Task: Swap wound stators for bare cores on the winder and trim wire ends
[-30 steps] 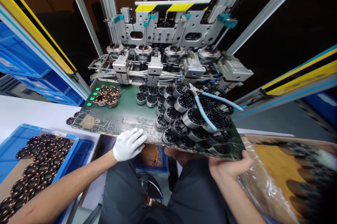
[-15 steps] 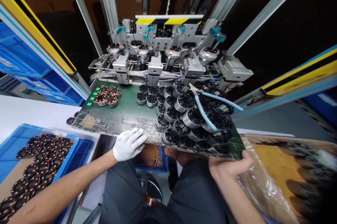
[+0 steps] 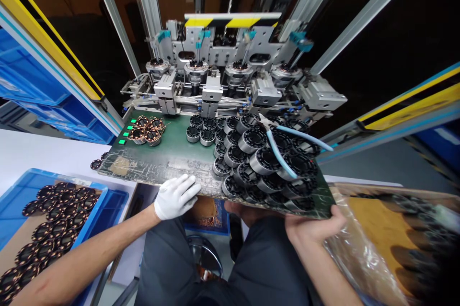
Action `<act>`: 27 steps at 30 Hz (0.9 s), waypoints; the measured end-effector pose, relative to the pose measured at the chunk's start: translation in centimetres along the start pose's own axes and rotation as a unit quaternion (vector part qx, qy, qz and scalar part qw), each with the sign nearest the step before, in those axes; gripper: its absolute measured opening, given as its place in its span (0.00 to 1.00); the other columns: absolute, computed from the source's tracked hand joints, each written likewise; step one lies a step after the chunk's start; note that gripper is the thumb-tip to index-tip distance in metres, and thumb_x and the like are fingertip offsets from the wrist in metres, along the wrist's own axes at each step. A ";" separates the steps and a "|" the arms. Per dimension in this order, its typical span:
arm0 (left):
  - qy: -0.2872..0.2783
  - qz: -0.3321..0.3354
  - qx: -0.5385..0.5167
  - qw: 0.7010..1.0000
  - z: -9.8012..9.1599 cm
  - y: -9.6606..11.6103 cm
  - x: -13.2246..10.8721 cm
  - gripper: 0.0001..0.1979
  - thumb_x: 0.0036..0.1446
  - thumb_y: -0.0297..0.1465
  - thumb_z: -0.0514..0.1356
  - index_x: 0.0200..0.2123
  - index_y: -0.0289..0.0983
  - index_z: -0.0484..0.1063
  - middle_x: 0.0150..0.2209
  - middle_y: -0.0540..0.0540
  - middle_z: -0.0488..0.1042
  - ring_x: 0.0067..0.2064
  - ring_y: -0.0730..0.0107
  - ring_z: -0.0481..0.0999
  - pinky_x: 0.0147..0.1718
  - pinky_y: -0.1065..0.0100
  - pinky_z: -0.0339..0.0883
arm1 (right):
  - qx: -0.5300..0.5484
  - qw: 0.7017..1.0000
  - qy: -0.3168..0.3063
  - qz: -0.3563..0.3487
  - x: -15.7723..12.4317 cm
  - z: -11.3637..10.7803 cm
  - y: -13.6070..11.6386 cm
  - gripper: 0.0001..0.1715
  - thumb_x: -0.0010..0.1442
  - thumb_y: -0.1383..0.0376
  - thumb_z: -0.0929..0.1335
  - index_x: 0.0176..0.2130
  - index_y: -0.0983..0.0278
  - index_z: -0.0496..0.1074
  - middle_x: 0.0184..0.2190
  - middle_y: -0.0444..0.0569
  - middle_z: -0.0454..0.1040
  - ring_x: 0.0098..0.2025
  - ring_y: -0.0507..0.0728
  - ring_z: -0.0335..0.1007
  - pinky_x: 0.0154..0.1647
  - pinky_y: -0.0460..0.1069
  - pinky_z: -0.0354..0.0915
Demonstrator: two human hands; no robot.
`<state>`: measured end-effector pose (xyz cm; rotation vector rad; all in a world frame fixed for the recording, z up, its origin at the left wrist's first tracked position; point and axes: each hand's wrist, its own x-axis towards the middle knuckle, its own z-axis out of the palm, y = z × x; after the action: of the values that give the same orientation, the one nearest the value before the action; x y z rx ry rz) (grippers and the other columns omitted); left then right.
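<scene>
My left hand (image 3: 177, 198), in a white glove, rests on the worn front edge of the green work board (image 3: 172, 157), fingers extended and nothing in them. At the board's right front corner, my bare right hand (image 3: 313, 227) holds the edge. Its thumb shows at the corner, while its other fingers are hidden beneath. Close to this hand, several black-and-silver motor stator cores (image 3: 264, 160) are stacked on the board. Light-blue-handled pliers (image 3: 278, 150) lie open on top of the stack. Several copper-wound stators (image 3: 145, 131) sit together at the board's left.
Behind the board stands a winding machine (image 3: 212, 88) with several spindles and a striped bar (image 3: 230, 22). A blue bin (image 3: 95, 200) of wound stators is at left. At right is a plastic-lined carton (image 3: 362, 243) with grey parts. Yellow-black posts (image 3: 53, 33) flank the station.
The machine's striped bar and the plate below it have risen slightly, and the teal clamps have shifted a little. Both my hands, the stators and the pliers stay where they were.
</scene>
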<state>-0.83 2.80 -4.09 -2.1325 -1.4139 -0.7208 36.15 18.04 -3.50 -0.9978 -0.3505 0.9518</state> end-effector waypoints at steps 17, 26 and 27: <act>0.005 0.000 -0.003 1.000 -0.2 0.0 0.3 0.16 0.74 0.38 0.66 0.61 0.45 0.83 0.57 0.44 0.87 0.59 0.54 0.85 0.54 0.57 0.77 | -0.005 1.000 0.015 -0.003 -0.4 0.6 -0.3 0.27 0.52 0.44 0.68 0.42 0.59 0.78 0.46 0.46 0.84 0.58 0.66 0.79 0.54 0.61 0.81; -0.002 0.002 0.003 1.000 -0.1 0.0 0.1 0.17 0.73 0.39 0.68 0.62 0.47 0.83 0.58 0.44 0.86 0.59 0.55 0.85 0.55 0.58 0.77 | 0.006 1.000 0.012 -0.002 -0.3 0.5 -0.3 0.28 0.51 0.44 0.69 0.42 0.60 0.78 0.46 0.47 0.83 0.55 0.64 0.79 0.50 0.57 0.80; -0.005 0.001 0.005 1.000 -0.1 0.0 0.1 0.17 0.72 0.39 0.68 0.62 0.47 0.83 0.58 0.44 0.86 0.59 0.54 0.85 0.55 0.58 0.77 | 0.003 1.000 0.011 -0.001 -0.3 0.5 -0.3 0.28 0.51 0.44 0.69 0.42 0.60 0.79 0.47 0.47 0.83 0.55 0.64 0.79 0.50 0.57 0.80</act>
<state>-0.80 2.78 -3.96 -2.1331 -1.4170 -0.7008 35.86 18.03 -2.95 -1.0013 -0.3298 0.9379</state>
